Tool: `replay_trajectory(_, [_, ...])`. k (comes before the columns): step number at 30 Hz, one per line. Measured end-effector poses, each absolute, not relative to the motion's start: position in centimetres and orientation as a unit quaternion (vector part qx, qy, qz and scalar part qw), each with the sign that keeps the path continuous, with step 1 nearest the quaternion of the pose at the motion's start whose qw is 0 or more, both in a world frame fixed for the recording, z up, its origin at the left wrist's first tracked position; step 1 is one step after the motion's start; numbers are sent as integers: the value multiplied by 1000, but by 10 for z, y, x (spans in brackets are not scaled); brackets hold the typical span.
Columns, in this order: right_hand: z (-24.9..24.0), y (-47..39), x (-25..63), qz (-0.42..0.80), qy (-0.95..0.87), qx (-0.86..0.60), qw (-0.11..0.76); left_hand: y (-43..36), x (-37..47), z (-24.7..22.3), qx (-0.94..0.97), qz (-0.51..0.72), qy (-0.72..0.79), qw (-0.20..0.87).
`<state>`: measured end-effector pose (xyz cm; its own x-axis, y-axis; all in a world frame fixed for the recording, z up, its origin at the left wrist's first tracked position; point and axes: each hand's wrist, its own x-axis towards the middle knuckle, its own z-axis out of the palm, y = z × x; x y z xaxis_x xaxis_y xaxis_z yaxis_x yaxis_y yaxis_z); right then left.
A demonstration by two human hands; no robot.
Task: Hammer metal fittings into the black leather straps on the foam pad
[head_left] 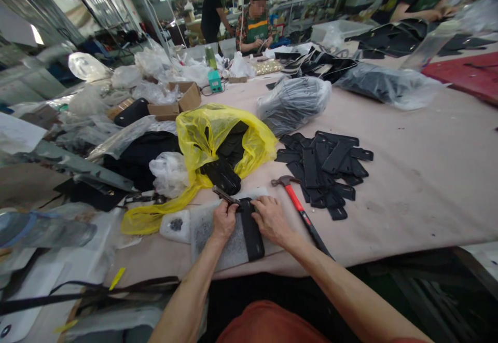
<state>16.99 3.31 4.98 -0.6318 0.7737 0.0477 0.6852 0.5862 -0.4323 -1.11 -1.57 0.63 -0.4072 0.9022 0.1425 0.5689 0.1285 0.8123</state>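
Observation:
My left hand (pixel 224 219) is closed around a slim metal tool (pixel 225 196), whose far end points up and left; its exact kind cannot be made out. The tool's near end is close to the top of a long black strip (pixel 253 236) with rounded corners. My right hand (pixel 271 219) has bent fingers holding the strip's right edge near the top. Under the strip is a grey speckled slab (pixel 212 252). To the right lies a claw hammer (pixel 298 203) with a red and black handle, head away from me.
A pile of black strips (pixel 324 161) lies beyond the hammer. An open yellow bag (pixel 194 140) of black pieces stands ahead, beside a white block (pixel 175 225). Farther back are a filled clear bag (pixel 295 101), a cardboard box (pixel 189 99) and a person (pixel 257 26) across the table.

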Motion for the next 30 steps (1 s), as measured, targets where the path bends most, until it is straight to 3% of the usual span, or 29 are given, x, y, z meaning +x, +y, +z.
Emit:
replay_trajectory(19, [34,53,137,203,-862,-451,111,-14,-11,0,528,406,730,155])
replay_trajectory(26, [28,18,170,320,-826,-389,252,-14,-8,-1,527,399,735,150])
replay_trajectory(30, [43,3,209,397,-768,-423,272,-16,-8,-2,529,409,728,152])
